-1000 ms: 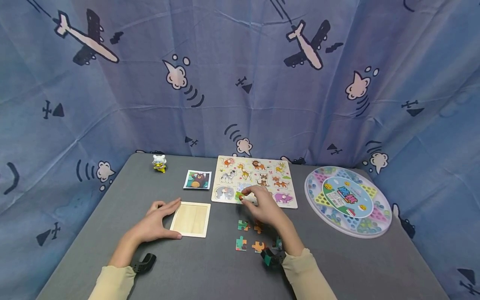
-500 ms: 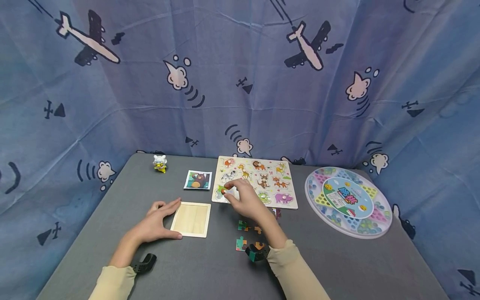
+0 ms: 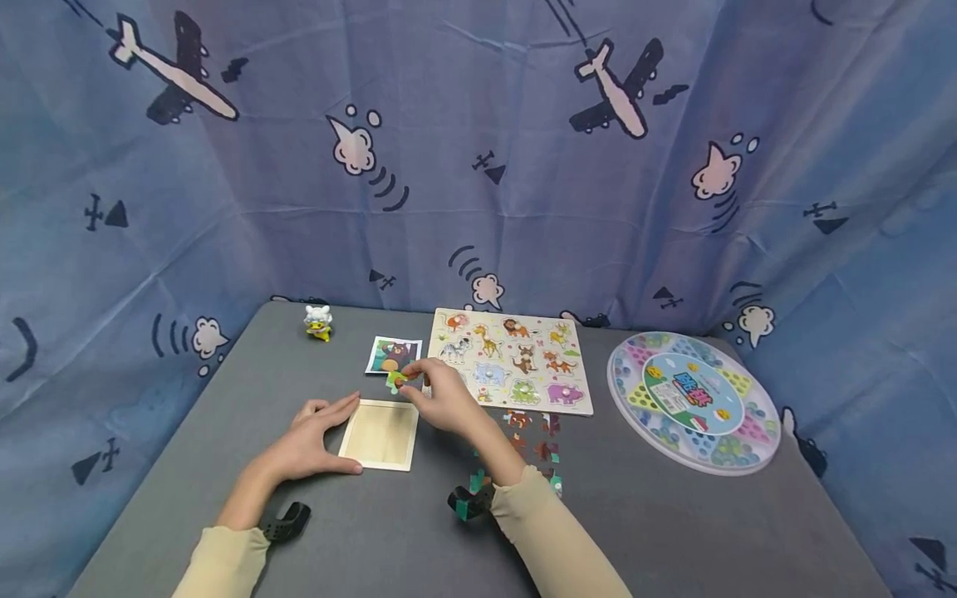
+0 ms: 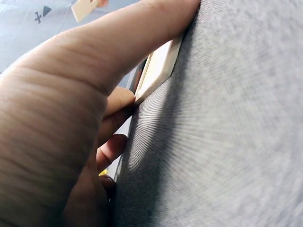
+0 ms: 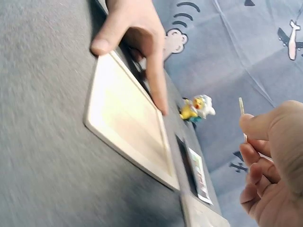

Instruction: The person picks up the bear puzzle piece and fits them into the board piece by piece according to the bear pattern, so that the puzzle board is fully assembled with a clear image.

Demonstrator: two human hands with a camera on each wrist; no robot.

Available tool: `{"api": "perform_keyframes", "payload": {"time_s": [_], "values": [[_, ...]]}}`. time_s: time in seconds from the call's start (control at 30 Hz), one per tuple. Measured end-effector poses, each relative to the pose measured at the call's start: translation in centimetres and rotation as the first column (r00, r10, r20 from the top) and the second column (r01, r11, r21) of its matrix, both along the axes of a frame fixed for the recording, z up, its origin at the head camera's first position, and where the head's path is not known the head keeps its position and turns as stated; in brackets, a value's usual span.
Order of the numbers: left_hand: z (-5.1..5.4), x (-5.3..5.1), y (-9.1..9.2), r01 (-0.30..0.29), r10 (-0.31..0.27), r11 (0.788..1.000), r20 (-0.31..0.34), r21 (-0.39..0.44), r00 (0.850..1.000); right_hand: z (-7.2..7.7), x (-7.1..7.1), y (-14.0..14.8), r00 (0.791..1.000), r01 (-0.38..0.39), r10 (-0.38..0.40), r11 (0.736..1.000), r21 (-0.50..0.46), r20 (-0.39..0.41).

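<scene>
My left hand (image 3: 310, 444) holds the left side of a shallow square wooden puzzle tray (image 3: 381, 436), thumb at its near corner and fingers at its far corner. In the right wrist view, that tray (image 5: 128, 113) lies flat with bare wood inside. Between thumb and fingertips, my right hand (image 3: 446, 400) pinches a green jigsaw piece (image 3: 392, 383) above the table, just behind the tray. From the right wrist, the piece (image 5: 241, 106) appears edge-on. Close behind it lies a bear picture card (image 3: 389, 353), partly covered by the piece and fingers.
Several loose jigsaw pieces (image 3: 547, 452) lie right of the tray, some hidden under my right forearm. An animal peg puzzle board (image 3: 538, 365) stands behind them. A round game board (image 3: 624, 394) lies at right, and a small figurine (image 3: 317, 323) at back left.
My right hand has carried the green jigsaw piece leftward from over the animal board to between the picture card and the tray. My left hand stays on the tray.
</scene>
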State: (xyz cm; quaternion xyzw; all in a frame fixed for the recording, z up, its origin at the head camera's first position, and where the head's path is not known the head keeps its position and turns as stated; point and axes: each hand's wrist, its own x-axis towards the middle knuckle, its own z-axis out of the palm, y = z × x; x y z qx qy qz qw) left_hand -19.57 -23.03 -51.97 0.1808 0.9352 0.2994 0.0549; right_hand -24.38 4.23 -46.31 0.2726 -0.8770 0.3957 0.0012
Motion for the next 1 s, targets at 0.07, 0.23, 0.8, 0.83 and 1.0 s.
{"api": "perform_keyframes", "payload": {"time_s": [0.07, 0.23, 0.8, 0.83, 1.0], "values": [[0.0, 0.0, -0.1, 0.002, -0.002, 1.0, -0.006, 0.0, 1.0, -0.3, 0.0, -0.7, 1.0, -0.009, 0.009, 1.0, -0.006, 0.014], [-0.2, 0.1, -0.3, 0.007, -0.007, 1.0, -0.015, 0.005, 1.0, -1.1, 0.3, -2.2, 0.998, -0.005, 0.007, 1.0, -0.029, 0.054], [-0.4, -0.2, -0.4, 0.002, -0.002, 1.0, -0.021, -0.01, 1.0, -4.4, 1.3, -4.5, 0.994, 0.074, -0.07, 0.996, -0.051, 0.079], [-0.3, -0.2, -0.4, 0.002, -0.002, 1.0, -0.02, -0.011, 1.0, -4.5, 1.4, -4.6, 0.995, 0.077, -0.075, 0.997, -0.03, 0.065], [-0.2, -0.2, -0.4, 0.004, -0.004, 1.0, -0.008, -0.012, 1.0, -5.0, 1.6, -5.2, 0.996, 0.089, -0.088, 0.993, 0.084, -0.011]]}}
